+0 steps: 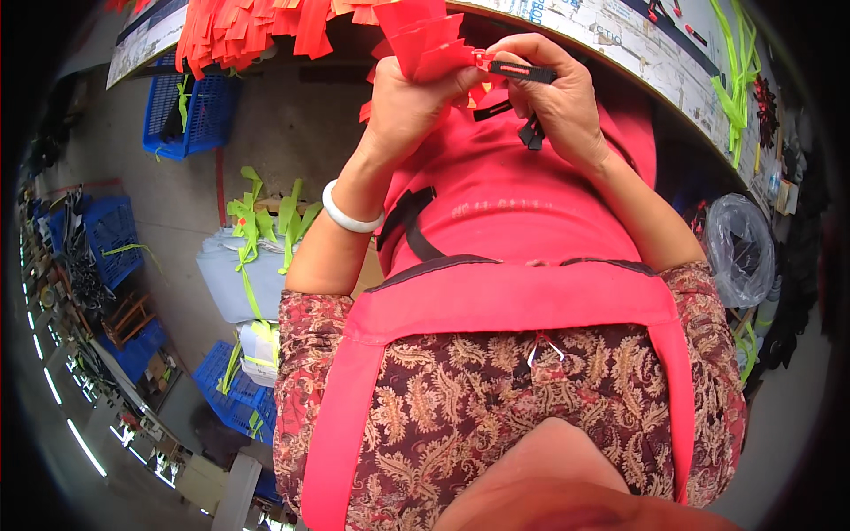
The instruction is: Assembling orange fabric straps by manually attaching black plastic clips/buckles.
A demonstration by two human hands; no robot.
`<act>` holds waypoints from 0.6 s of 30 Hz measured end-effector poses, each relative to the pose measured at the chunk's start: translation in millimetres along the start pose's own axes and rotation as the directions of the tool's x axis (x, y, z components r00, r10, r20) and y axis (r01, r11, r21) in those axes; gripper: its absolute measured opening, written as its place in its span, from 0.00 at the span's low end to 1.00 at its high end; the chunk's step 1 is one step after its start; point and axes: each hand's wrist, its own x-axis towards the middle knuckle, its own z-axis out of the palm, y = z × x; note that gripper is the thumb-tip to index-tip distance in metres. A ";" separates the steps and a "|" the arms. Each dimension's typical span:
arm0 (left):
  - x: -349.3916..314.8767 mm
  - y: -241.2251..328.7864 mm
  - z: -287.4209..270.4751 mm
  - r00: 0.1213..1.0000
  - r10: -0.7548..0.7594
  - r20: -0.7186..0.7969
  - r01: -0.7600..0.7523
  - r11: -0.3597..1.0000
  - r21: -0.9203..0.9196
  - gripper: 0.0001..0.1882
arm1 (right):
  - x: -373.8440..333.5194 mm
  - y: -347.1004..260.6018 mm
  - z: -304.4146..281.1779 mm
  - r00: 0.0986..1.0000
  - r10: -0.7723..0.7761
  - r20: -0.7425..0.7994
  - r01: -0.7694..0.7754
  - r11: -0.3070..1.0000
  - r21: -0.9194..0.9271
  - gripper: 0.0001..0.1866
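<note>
My left hand point(400, 111) is closed round a bunch of red fabric strips point(427, 42), which fan upward out of the fist. Close against its thumb, my right hand point(567, 106) pinches a narrow black strap piece point(524, 72) with small red and white marks at its tip. Another short black piece point(531, 133) hangs below the right fingers, and one more point(493, 111) shows between the hands. Both hands are held over the red apron point(513, 199) on my lap, just short of the table edge. Where the fingertips meet, the exact grip is partly hidden.
A heap of red strips point(243, 35) overhangs the edge of the table point(584, 34). Yellow-green ribbons point(737, 88) lie at the table's right. Blue crates point(186, 115) and a grey-blue stack point(226, 274) stand on the left. A clear plastic bag point(739, 248) is at my right.
</note>
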 end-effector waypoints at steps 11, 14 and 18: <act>-5.3 -3.6 0.5 0.999 0.031 0.022 -0.033 0.998 0.062 0.08 | 1.8 5.3 1.6 0.893 -0.425 0.147 0.447 0.798 -0.404 0.09; -8.2 -13.1 -3.3 0.997 0.003 0.071 -0.009 0.996 0.090 0.06 | -1.1 2.8 6.7 0.919 -0.376 0.120 0.393 0.839 -0.375 0.08; -11.6 -13.9 1.5 0.996 0.091 0.015 -0.092 0.988 0.123 0.05 | 0.2 -1.0 4.9 0.894 -0.402 0.199 0.447 0.757 -0.477 0.08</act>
